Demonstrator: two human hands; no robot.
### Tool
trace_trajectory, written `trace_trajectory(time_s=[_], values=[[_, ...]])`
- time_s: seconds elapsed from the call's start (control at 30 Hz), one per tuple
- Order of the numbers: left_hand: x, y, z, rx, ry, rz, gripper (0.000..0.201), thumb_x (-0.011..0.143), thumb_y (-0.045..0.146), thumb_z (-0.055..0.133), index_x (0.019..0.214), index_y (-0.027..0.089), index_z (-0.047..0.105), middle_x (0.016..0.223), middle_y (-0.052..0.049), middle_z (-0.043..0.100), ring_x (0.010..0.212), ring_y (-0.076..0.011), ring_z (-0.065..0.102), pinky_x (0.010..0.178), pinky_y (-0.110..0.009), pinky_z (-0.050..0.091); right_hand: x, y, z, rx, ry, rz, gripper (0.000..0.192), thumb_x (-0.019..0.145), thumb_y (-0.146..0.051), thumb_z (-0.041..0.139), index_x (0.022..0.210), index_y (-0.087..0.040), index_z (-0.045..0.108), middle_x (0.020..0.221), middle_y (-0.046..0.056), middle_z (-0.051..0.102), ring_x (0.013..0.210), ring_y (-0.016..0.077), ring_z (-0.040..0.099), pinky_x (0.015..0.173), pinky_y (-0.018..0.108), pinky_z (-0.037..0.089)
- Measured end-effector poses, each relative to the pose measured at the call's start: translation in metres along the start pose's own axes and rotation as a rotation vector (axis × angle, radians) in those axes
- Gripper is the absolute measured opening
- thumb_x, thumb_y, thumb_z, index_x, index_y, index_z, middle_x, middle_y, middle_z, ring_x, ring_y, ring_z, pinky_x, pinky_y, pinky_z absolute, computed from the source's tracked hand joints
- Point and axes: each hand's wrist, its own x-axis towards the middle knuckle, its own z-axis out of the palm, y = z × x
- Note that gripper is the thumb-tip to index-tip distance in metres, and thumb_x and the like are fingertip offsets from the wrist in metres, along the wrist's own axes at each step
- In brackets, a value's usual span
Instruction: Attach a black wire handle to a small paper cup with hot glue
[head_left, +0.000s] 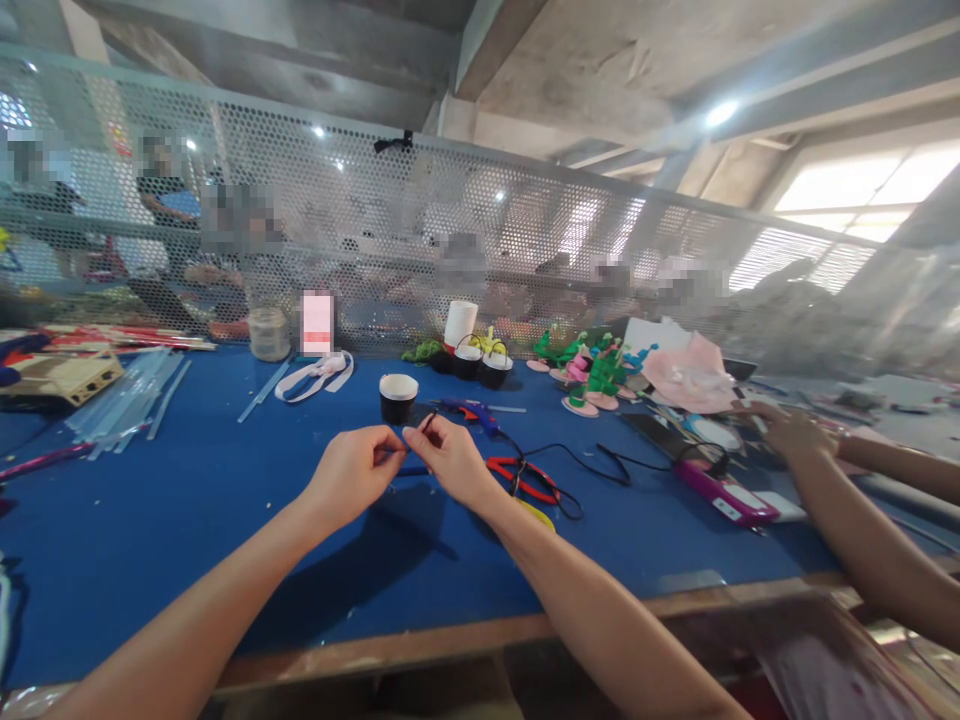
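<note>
My left hand (363, 472) and my right hand (451, 459) meet above the blue table, thumbs and fingertips pinched together. A thin dark strand (430, 424) shows at the fingertips of my right hand; its kind is too small to tell. My left fingertips close on the same spot, where what they grip is mostly hidden. Just beyond the hands stands a small black cup (398, 404) with a white inside. A blue glue gun (480, 415) lies behind my right hand. Red-handled pliers (534, 482) rest beside my right wrist.
Black mini buckets (468, 362), a white roll (460, 322) and green cactus-like figures (602, 378) stand farther back. Clear glue sticks (127, 400) lie left, near a glass jar (268, 335). At right, a co-worker's hand (799, 436) reaches over a magenta device (724, 495).
</note>
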Motion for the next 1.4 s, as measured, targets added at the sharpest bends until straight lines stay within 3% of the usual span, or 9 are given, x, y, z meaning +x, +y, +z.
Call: trace_trajectory(time_s=[0.27,0.47,0.53,0.87,1.13,1.4], values=[[-0.001,0.004,0.001,-0.014,0.04,-0.048,0.015,0.067,0.025,0.048,0.066,0.016,0.059,0.058,-0.001,0.057,0.051,-0.0106,0.045,0.048,-0.02,0.031,-0.001,-0.002,0.003,-0.015,0.08,-0.009,0.027,0.068,-0.04,0.05,0.054,-0.016,0.046,0.051,-0.004,0.043,0.049,0.0082,0.037,0.047,0.021,0.031],[0.004,-0.004,0.003,-0.364,-0.082,-0.167,0.018,0.063,0.032,0.051,0.059,0.014,0.053,0.044,0.006,0.039,0.042,-0.0066,0.03,0.04,-0.018,0.022,-0.001,-0.006,-0.002,0.203,-0.15,0.017,0.024,0.068,-0.042,0.05,0.067,-0.018,0.044,0.056,-0.005,0.046,0.042,0.0065,0.039,0.042,0.02,0.033],[0.004,-0.007,0.003,-0.414,-0.119,-0.179,0.019,0.063,0.033,0.052,0.061,0.014,0.052,0.043,0.007,0.036,0.041,-0.0061,0.028,0.039,-0.018,0.02,-0.001,-0.006,-0.003,0.205,-0.162,0.012,0.024,0.068,-0.04,0.05,0.065,-0.018,0.043,0.054,-0.005,0.045,0.041,0.0061,0.039,0.041,0.02,0.033],[0.001,-0.001,0.002,-0.099,0.008,-0.067,0.015,0.066,0.027,0.049,0.067,0.015,0.058,0.046,0.005,0.041,0.044,-0.0084,0.035,0.043,-0.02,0.024,-0.001,-0.002,0.002,0.019,0.046,0.01,0.027,0.069,-0.04,0.049,0.056,-0.017,0.044,0.045,-0.005,0.04,0.044,0.0081,0.035,0.043,0.021,0.029],[0.0,0.002,0.004,-0.082,0.023,-0.054,0.015,0.067,0.023,0.047,0.068,0.014,0.058,0.052,0.003,0.047,0.047,-0.0086,0.036,0.047,-0.02,0.026,0.0,0.002,0.004,-0.004,0.094,-0.007,0.029,0.068,-0.04,0.05,0.053,-0.016,0.043,0.049,-0.004,0.04,0.047,0.0077,0.035,0.044,0.021,0.029],[0.003,-0.002,0.0,-0.564,-0.208,-0.263,0.019,0.059,0.031,0.055,0.063,0.013,0.052,0.046,0.007,0.036,0.043,-0.0053,0.026,0.041,-0.019,0.018,0.0,-0.004,-0.006,0.23,-0.196,0.013,0.023,0.07,-0.038,0.051,0.066,-0.016,0.046,0.056,-0.004,0.046,0.043,0.0057,0.041,0.043,0.02,0.034]])
